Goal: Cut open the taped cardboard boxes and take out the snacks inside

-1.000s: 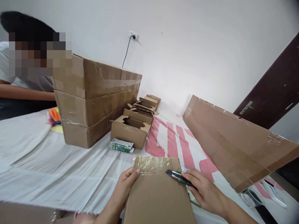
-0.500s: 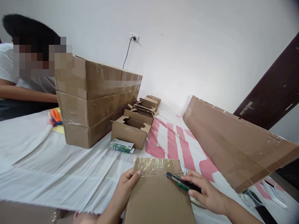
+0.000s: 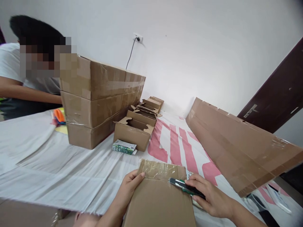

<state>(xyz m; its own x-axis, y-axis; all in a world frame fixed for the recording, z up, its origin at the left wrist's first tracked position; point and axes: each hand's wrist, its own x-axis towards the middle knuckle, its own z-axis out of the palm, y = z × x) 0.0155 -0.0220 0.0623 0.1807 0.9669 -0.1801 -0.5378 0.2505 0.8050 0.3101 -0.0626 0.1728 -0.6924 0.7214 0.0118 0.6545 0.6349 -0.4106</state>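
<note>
A flattened cardboard box (image 3: 163, 201) lies in front of me, with crinkled clear tape (image 3: 161, 169) across its far end. My left hand (image 3: 130, 186) grips its left edge, thumb on top near the taped seam and the fingers hidden beneath. In my right hand (image 3: 204, 192) is a black and green utility knife (image 3: 187, 187), its blade pointing left. The knife's tip rests on or just above the cardboard below the tape; I cannot tell which.
Stacked taped cartons (image 3: 104, 104) stand at the left, beside another person (image 3: 33, 63). An open cardboard box (image 3: 133, 130) with a small green-and-white box (image 3: 124, 147) before it sits ahead. A large cardboard sheet (image 3: 236, 142) leans on the right. A tape dispenser (image 3: 257, 201) lies lower right.
The knife has turned slightly flatter, and its tip has moved a little down the box. My left hand keeps its hold. The whole view has shifted slightly.
</note>
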